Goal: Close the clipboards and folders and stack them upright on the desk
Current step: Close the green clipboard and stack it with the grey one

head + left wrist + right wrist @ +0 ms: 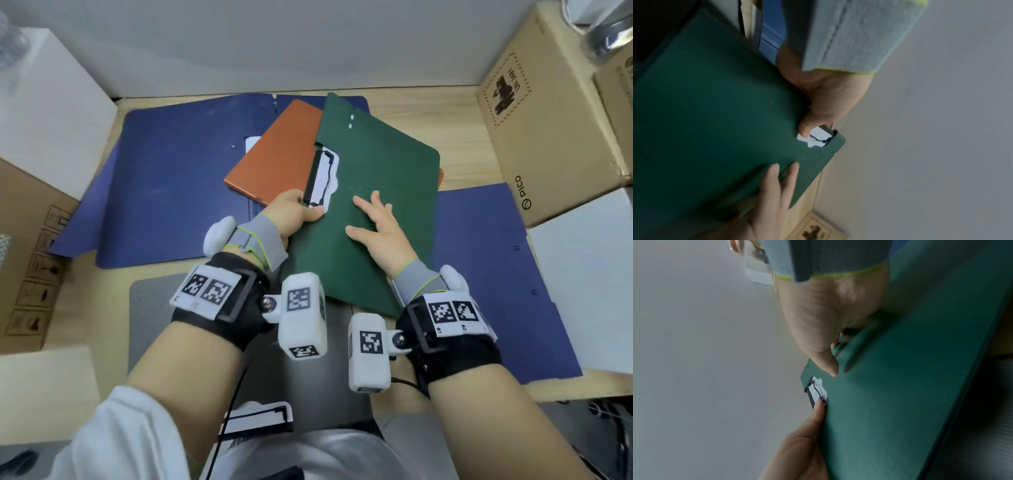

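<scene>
Head view | left hand (pixel 294 212) grips green folder (pixel 376 192) | right hand (pixel 376 229) spread flat atop | orange folder (pixel 277 157) beneath

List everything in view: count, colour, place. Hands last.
green folder: 1, dark green, closed, centre of desk, on top of the others
clip: 1, black on white, showing in a cut-out at the green folder's left edge
orange folder: 1, orange, closed, partly under the green one
blue folders: at least 2, navy, lying open and flat, left and right of the pile
desk: 1, light wood
cardboard boxes: 2, brown, right and left edges
white boxes: 2, far left and right
left hand: grips the green folder's clip edge
right hand: flat on the green cover, fingers spread
</scene>
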Action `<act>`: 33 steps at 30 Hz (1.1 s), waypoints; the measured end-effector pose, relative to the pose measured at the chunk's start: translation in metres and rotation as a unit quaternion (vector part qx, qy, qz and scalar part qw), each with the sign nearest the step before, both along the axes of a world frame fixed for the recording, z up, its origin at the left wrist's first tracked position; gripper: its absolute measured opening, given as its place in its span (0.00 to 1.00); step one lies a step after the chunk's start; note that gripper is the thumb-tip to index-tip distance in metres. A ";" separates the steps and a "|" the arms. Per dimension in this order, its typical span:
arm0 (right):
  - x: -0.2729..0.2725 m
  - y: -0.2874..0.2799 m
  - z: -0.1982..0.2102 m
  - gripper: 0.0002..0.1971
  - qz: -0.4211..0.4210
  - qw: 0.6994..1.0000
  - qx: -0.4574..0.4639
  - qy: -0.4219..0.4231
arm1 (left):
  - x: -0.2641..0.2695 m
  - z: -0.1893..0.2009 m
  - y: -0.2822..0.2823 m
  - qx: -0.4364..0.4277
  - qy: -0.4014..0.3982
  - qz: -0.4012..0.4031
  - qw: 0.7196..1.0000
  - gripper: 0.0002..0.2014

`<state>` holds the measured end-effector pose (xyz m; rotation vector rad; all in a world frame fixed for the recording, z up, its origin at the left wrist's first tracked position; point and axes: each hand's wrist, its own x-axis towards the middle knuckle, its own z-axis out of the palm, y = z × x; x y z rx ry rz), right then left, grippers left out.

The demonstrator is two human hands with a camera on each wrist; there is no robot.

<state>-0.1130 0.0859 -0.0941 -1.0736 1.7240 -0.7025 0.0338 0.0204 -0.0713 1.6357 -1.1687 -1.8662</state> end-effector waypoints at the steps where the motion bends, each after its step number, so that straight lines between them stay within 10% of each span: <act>1: 0.004 0.001 0.002 0.28 0.006 1.000 -0.007 -0.012 | 0.007 0.002 0.003 -0.012 0.012 0.020 1.000 0.09; 10: 0.015 -0.002 0.003 0.11 -0.089 0.995 -0.042 0.005 | 0.075 0.010 0.013 -0.079 0.049 0.213 0.973 0.09; 19: 0.064 0.001 0.007 0.05 0.229 0.968 0.094 0.040 | 0.098 -0.016 -0.012 -0.043 -0.013 0.271 0.961 0.09; 25: 0.085 0.006 0.005 0.37 0.353 0.905 0.059 0.230 | 0.108 -0.012 -0.023 -0.071 0.013 0.296 0.952 0.06; 33: 0.094 0.009 -0.004 0.43 0.344 0.881 0.006 0.325 | 0.108 -0.012 -0.023 -0.060 0.026 0.291 0.954 0.08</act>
